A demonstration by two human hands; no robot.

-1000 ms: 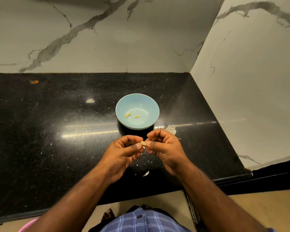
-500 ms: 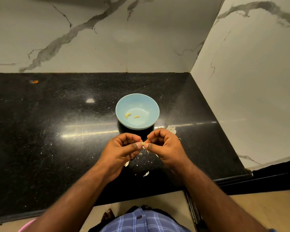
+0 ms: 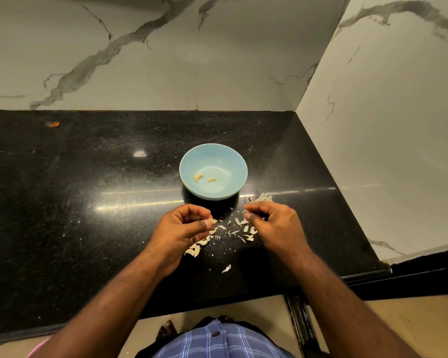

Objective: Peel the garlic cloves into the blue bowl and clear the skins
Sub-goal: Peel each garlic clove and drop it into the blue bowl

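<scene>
- Nearest to you, at the bottom edge, your blue checked shirt (image 3: pixel 217 342) shows, and your two forearms reach forward from it over the front edge of the black counter (image 3: pixel 75 215).
- One small scrap of skin (image 3: pixel 226 268) lies alone on the counter between your forearms, near the front edge.
- Your left hand (image 3: pixel 181 228) is curled, and its thumb and forefinger pinch a small pale garlic clove (image 3: pixel 213 221) at the fingertips. The other fingers are folded toward the palm.
- Just under the left hand and to its right, a few unpeeled cloves (image 3: pixel 195 250) lie on the counter, partly hidden by the hand.
- Your right hand (image 3: pixel 274 226) is also curled, thumb and forefinger close together at the tip. You seem to hold a thin bit of skin there, but it is too small to tell for sure.
- The two hands are apart, with a gap between them. In this gap, many small white skins (image 3: pixel 239 229) are scattered on the counter.
- Just beyond the right hand, a bigger bunch of papery skin (image 3: pixel 260 197) lies on the counter, beside the near right rim of the bowl.
- The blue bowl (image 3: pixel 233 161) stands on the counter just beyond both hands, upright. Inside it lie two peeled cloves (image 3: pixel 204 178), left of the middle, near each other.
- Farther left, near the back of the counter, there is a small orange spot (image 3: pixel 52 123).
- At the back and on the right stand the white marble walls (image 3: pixel 140 60) with grey veins, which meet in a corner.
</scene>
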